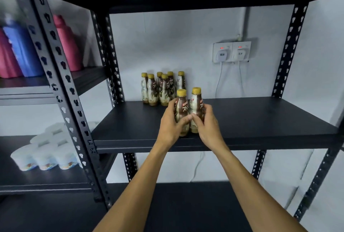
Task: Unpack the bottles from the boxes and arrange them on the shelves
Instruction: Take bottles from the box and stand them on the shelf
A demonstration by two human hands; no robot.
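Note:
Two brown coffee bottles with gold caps stand side by side near the front edge of the black middle shelf (260, 120). My left hand (172, 125) grips the left bottle (181, 105) around its body. My right hand (206, 123) grips the right bottle (196, 101) the same way. The fingertips of both hands meet in front of the bottles. Behind them, at the back left of the shelf, several more of the same bottles (162, 88) stand in a tight group.
The shelf's black perforated posts (61, 90) rise at left and right. The neighbouring rack on the left holds pink and blue jugs (22, 49) up high and white tubs (44, 153) lower down. Wall sockets with plugged chargers (231, 52) sit behind the shelf. A lower black shelf (186, 209) lies beneath my arms.

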